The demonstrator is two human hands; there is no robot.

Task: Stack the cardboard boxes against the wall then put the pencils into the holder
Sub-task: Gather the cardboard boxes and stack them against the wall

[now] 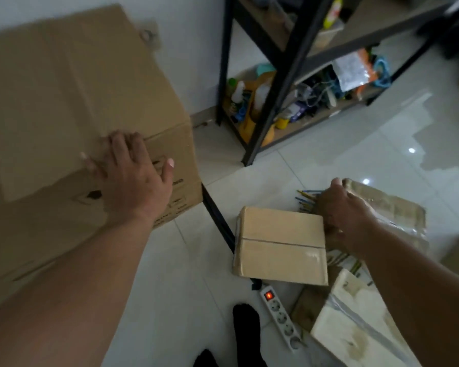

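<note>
My left hand lay flat on the big box; my right hand, nearer, gripped the small box's right edge.

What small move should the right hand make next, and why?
Probably grip the small box and lift it. The right hand already touches its far edge, while the left hand rests flat on the big box by the wall.
</note>
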